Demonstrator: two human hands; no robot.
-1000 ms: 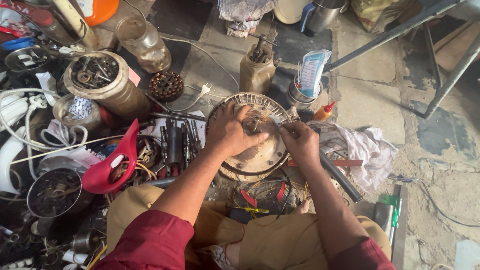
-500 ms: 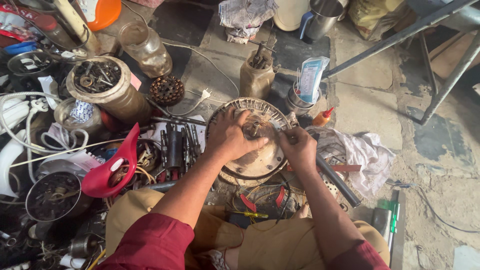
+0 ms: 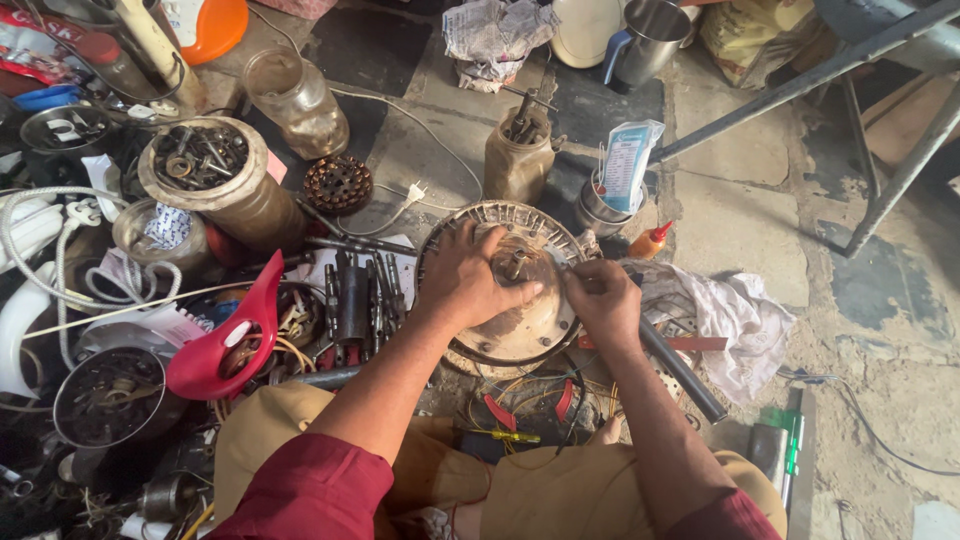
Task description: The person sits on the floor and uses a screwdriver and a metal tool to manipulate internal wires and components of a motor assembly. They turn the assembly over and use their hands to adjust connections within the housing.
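A round, rusty metal motor housing (image 3: 520, 330) with a slotted rim lies on the floor in front of my knees. My left hand (image 3: 465, 275) is spread flat over its left side, fingers pressing the top plate beside the centre shaft (image 3: 516, 262). My right hand (image 3: 600, 300) is closed at the housing's right edge; whether it grips a small tool or the rim itself I cannot tell. Coloured wires (image 3: 530, 405) spill from under the housing toward my lap.
A cluttered floor surrounds me: a tin of bolts (image 3: 200, 165), a glass jar (image 3: 295, 100), a brown can of tools (image 3: 517, 155), a red scoop (image 3: 235, 335), sockets (image 3: 355, 295), a white rag (image 3: 730, 320), a black rod (image 3: 680, 370), a steel mug (image 3: 650, 35), a table leg (image 3: 800, 85).
My hands have shifted slightly on the housing; the right hand has moved in closer to the right rim. The camera view has drifted a little.
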